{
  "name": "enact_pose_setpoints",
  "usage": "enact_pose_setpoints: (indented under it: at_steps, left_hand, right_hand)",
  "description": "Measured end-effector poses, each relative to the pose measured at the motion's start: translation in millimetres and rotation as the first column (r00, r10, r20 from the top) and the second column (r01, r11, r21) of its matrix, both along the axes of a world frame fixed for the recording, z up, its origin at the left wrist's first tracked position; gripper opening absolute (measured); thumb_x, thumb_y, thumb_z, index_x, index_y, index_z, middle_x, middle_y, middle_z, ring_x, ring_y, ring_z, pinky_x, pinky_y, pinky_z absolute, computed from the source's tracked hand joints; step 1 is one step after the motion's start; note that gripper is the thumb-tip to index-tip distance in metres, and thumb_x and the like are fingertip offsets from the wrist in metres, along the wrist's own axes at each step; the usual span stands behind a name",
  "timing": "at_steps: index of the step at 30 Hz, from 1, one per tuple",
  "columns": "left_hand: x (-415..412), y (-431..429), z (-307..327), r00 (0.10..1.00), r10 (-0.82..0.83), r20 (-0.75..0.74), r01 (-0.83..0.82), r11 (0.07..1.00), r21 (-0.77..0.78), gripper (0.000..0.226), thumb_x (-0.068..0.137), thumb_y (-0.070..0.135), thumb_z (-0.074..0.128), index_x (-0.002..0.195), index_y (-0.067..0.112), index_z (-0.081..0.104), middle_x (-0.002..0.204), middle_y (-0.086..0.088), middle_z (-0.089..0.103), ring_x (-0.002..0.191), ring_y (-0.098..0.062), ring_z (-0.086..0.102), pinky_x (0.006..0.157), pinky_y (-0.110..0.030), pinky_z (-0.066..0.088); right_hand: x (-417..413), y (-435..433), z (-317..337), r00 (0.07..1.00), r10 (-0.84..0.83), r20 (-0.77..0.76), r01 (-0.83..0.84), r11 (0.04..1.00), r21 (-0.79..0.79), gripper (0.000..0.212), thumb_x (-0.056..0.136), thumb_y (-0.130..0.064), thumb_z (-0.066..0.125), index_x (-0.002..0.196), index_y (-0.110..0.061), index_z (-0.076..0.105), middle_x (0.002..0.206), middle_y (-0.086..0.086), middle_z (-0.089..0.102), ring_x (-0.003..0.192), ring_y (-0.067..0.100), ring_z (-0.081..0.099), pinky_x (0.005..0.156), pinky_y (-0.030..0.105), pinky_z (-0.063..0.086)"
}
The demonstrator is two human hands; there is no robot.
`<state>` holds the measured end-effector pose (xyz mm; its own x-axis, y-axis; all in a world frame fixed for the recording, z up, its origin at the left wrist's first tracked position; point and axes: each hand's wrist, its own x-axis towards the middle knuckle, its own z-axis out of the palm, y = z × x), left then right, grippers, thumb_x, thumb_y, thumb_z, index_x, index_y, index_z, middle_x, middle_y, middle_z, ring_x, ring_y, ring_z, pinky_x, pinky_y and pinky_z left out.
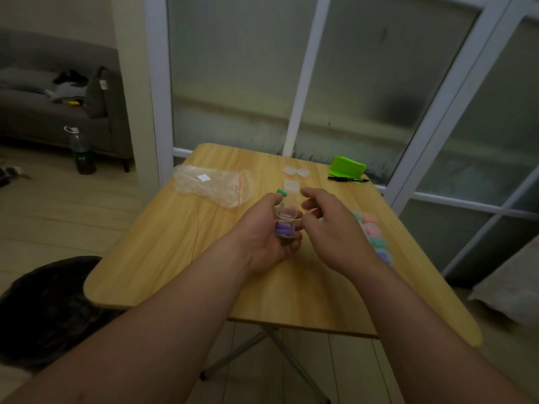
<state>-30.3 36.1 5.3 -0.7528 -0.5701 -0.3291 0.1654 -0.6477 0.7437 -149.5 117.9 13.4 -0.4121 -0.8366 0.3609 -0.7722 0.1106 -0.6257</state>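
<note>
My left hand [267,237] grips a small clear plastic case [286,221] above the wooden table [180,258]; the case's lid stands open and purple earplugs [282,228] lie inside. My right hand [332,228] hovers just right of the case, and its thumb and forefinger pinch something thin and reddish [311,211] that I cannot identify. A green earplug [281,193] lies on the table beyond my left thumb. Clear empty cases [291,186] rest further back.
A crumpled clear zip bag [213,182] lies at the back left. A bright green object [347,166] and a black pen [347,179] sit at the back right. A bag of coloured earplugs [374,231] lies under my right wrist. Glass doors stand behind, a bottle [81,151] on the floor.
</note>
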Motion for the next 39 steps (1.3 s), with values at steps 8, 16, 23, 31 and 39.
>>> enact_pose_setpoints:
  at_steps: [8,16,23,31,39]
  left_hand:
    - [4.5,-9.2,1.3,0.998,0.042,-0.052,-0.039,0.998,0.055,0.069,0.105,0.058,0.044,0.135,-0.002,0.059,0.082,-0.010,0.061,0.061,-0.017,0.060,0.065,-0.029,0.054]
    - [7.3,-2.1,0.8,0.995,-0.023,-0.098,0.022,1.000,-0.012,0.050,0.100,0.020,0.045,0.141,-0.008,0.049,0.116,-0.025,0.060,0.097,-0.031,0.065,0.086,-0.038,0.058]
    - [11.1,3.3,-1.3,0.999,0.009,-0.041,-0.014,0.993,-0.117,0.036,0.101,-0.006,0.049,0.137,-0.008,0.053,0.130,-0.033,0.064,0.116,-0.038,0.070,0.085,-0.038,0.065]
    - [4.5,12.1,2.4,0.998,0.050,0.047,-0.041,0.984,-0.172,0.042,0.101,-0.010,0.046,0.142,-0.002,0.052,0.128,-0.031,0.064,0.118,-0.039,0.068,0.084,-0.039,0.064]
    - [-8.5,31.7,4.8,0.997,-0.068,0.031,0.074,0.946,-0.315,0.030,0.102,-0.006,0.051,0.128,-0.001,0.065,0.098,-0.014,0.073,0.088,-0.020,0.075,0.085,-0.038,0.064]
  right_hand:
    - [9.1,9.0,-1.9,0.973,0.131,-0.191,-0.137,0.990,-0.017,0.023,0.101,-0.035,0.068,0.123,-0.032,0.072,0.121,-0.013,0.065,0.116,0.007,0.055,0.098,0.031,0.047]
    - [9.3,12.9,-6.3,0.988,0.149,-0.046,-0.148,0.989,0.014,0.027,0.096,-0.028,0.077,0.114,-0.032,0.057,0.114,-0.012,0.066,0.095,-0.013,0.061,0.070,0.008,0.048]
    - [-3.9,18.7,-7.3,0.993,0.121,-0.011,-0.120,0.991,0.052,0.066,0.097,-0.034,0.075,0.153,-0.034,0.041,0.139,-0.015,0.057,0.113,-0.012,0.057,0.087,0.008,0.044]
    - [-12.9,28.7,-8.2,0.992,0.067,-0.108,-0.060,0.996,0.070,0.049,0.100,-0.034,0.069,0.146,-0.032,0.053,0.139,-0.011,0.058,0.125,0.002,0.050,0.099,0.024,0.045]
    - [-23.8,39.9,-2.2,0.950,0.086,-0.300,-0.065,0.995,0.078,0.042,0.094,-0.036,0.076,0.134,-0.036,0.065,0.125,-0.011,0.063,0.119,0.010,0.055,0.099,0.034,0.048]
